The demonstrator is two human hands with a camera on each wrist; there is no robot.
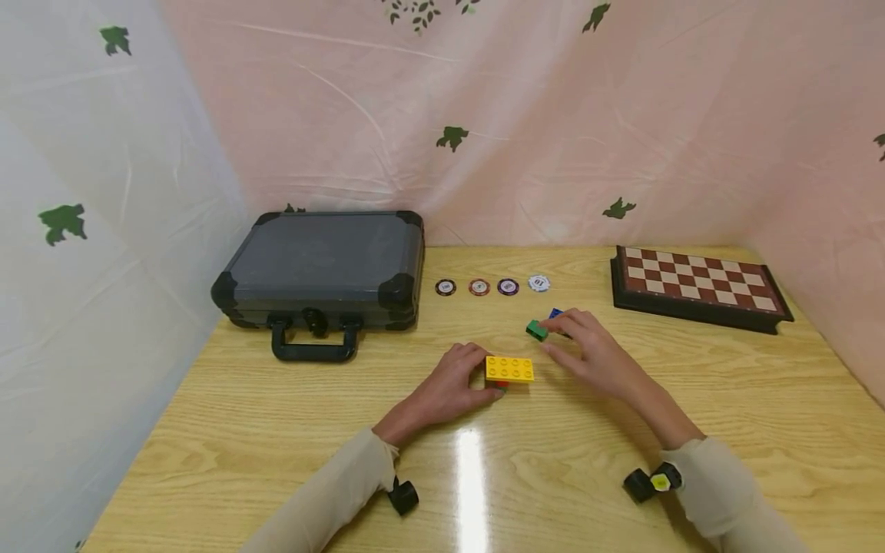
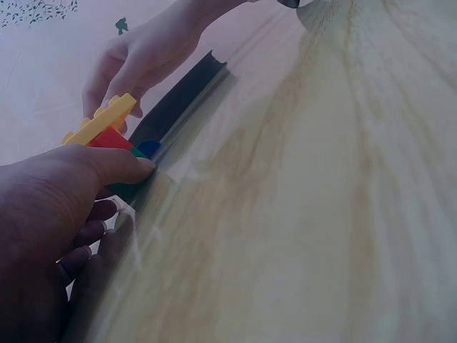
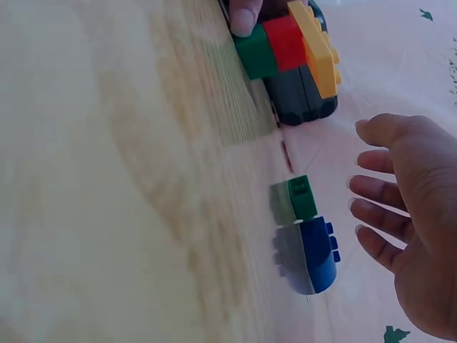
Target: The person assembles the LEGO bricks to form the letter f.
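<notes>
A small stack of toy building bricks [image 1: 508,370] sits at the centre of the head view, a long yellow brick on top with a red and a green one beneath it, as the right-wrist view shows at its top edge. The person's left hand [image 1: 452,386] grips the stack from its left side, thumb curled against the lower bricks, seemingly to steady it on the wooden tabletop [image 1: 276,430].

Just above and to the right in the head view, the right hand [image 1: 586,347] hovers over two loose bricks, a green brick [image 1: 535,330] and a blue brick [image 1: 556,313] lying side by side. In the right-wrist view the fingers [image 3: 378,214] are spread and relaxed, gripping nothing, the palm near the pair but apart from them; the green brick [image 3: 302,197] and the blue one [image 3: 318,254] rest on the tabletop, touching each other.

Beyond the hands, four poker chips [image 1: 492,286] lie in a row, well apart from the bricks. At left of centre a dark grey hard case [image 1: 321,265] lies flat and closed, its handle facing the person. At the right of the frame a folded chessboard box [image 1: 698,284] rests near the tabletop's far corner. Pale sheeting printed with green leaves [image 1: 452,138] backs the scene. Both sleeves are beige, and a small camera is strapped at each wrist.
</notes>
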